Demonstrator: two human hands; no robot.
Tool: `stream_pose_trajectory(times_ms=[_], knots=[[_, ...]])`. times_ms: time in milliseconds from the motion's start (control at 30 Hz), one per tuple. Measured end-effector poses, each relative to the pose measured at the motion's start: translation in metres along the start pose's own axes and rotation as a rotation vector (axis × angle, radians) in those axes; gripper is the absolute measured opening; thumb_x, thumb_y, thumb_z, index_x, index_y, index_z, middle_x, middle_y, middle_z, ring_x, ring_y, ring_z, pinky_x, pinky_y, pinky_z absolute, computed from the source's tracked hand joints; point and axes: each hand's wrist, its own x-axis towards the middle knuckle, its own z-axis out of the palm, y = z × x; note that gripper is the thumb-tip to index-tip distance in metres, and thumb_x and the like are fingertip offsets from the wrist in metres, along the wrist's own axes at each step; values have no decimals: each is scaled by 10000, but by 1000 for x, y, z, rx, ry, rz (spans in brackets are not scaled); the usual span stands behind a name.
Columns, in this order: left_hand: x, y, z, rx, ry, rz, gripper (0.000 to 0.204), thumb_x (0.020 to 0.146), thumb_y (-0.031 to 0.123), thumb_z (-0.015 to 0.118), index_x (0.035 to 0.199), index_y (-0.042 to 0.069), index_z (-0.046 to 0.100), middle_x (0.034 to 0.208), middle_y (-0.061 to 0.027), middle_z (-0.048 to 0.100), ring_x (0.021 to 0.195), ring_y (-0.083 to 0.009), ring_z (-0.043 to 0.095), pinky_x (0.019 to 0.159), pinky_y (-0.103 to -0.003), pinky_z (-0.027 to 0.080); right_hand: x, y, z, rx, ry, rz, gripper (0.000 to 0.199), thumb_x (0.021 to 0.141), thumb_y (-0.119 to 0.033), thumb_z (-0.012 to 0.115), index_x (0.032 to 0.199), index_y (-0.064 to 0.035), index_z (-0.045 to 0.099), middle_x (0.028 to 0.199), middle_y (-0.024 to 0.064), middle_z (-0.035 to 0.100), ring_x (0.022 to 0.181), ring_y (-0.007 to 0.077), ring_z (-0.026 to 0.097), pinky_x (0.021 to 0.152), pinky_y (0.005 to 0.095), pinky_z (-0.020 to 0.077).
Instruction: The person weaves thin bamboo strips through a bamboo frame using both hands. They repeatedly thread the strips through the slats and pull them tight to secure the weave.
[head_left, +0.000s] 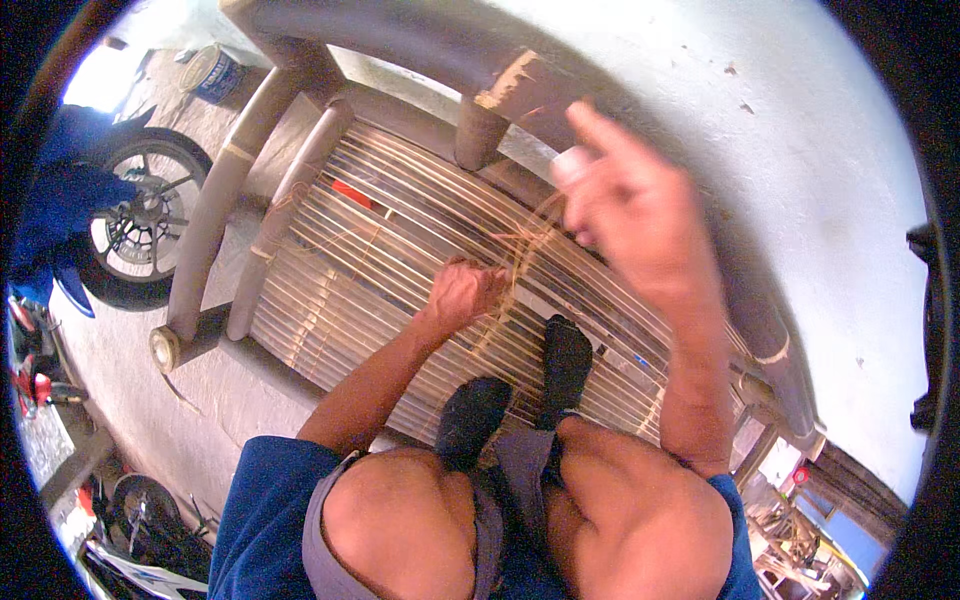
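Note:
Beneath me is a bench-like frame with a seat of many thin, pale slats (330,270). A bundle of thin tan binding strips (522,255) crosses the slats near the middle. My left hand (465,290) rests low on the slats, its fingers curled closed at the strips. My right hand (635,200) is raised above the far side of the seat and blurred by motion. Its index finger points out while the others curl in, where a loop of strip reaches them. A whitish patch by these fingers is too blurred to name. Both my dark-socked feet (568,355) stand on the slats.
Thick brown poles (380,35) form the bench frame, with a torn wrapping (510,80) at the back. A pale wall (800,150) rises close behind it. A motorcycle wheel (150,215) and a bucket (210,75) stand left. An orange-red piece (352,194) lies at the slats.

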Motion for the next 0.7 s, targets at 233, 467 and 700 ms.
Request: stream_pose_trajectory(times_ms=[233,467,700], knots=[[22,1,-31,-439,-251,-460,610,1002,524,411,775,62,740,729,-217,675,713,-387,665,712,-478,525,-87,100,75,-359,-225,79,408,947,-328,570,1200,-10,608,636,243,605,636,427,642,611,508,498],[26,-13,-28,-534,-355,-282,610,1000,550,394,933,74,770,897,-220,715,921,-327,688,810,-409,524,-120,222,147,87,-395,645,319,918,-294,621,1066,-12,600,646,113,616,489,195,587,444,369,450],[36,-4,-28,153,-634,-281,790,960,698,248,1080,83,729,1106,-200,692,1157,-357,608,1054,-570,320,-122,213,180,820,-144,1027,270,920,-301,639,1076,-103,541,666,52,583,474,178,538,388,340,420]])
